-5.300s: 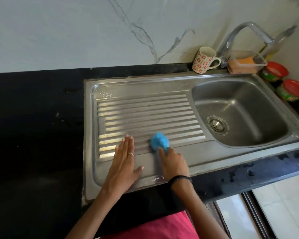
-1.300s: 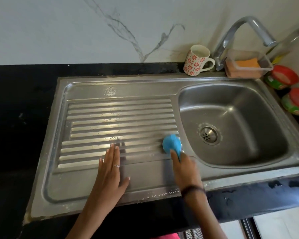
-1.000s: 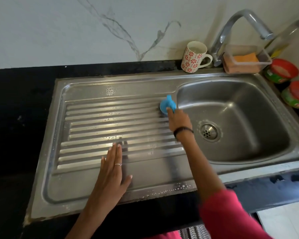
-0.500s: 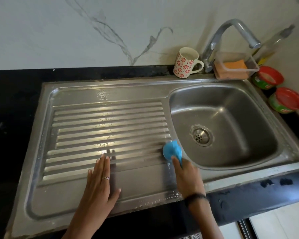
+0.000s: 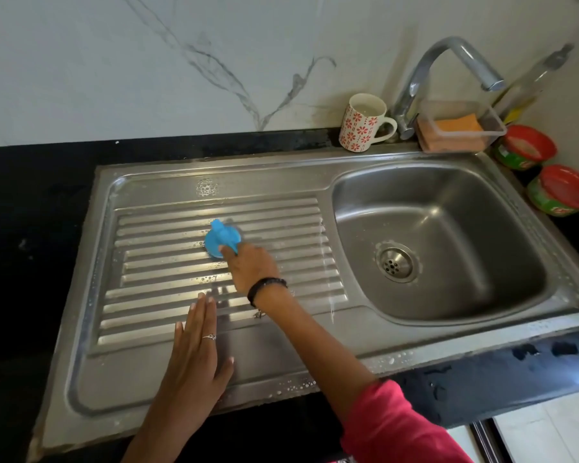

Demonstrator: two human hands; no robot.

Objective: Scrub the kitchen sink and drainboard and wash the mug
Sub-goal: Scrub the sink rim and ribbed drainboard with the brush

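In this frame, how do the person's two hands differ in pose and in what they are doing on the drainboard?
The left hand lies flat with straight fingers on the drainboard near its front edge and holds nothing; the right hand grips a blue scrubber farther back on the ridges. The left hand wears a ring, the right a dark wristband. Both are over the drainboard, not the basin.

Soft daylight over a wide-angle view, a little smeared by motion.

Light is glinting off the drainboard [image 5: 214, 282] ridges, brightest just behind the left hand [image 5: 194, 355], whose fingers are casting a short shadow onto them. The scrubber [image 5: 219, 240] is blurring at the drainboard's middle. The countertop [image 5: 30, 228] to its left is sinking into near black, and straight edges are bowing toward the frame's borders.
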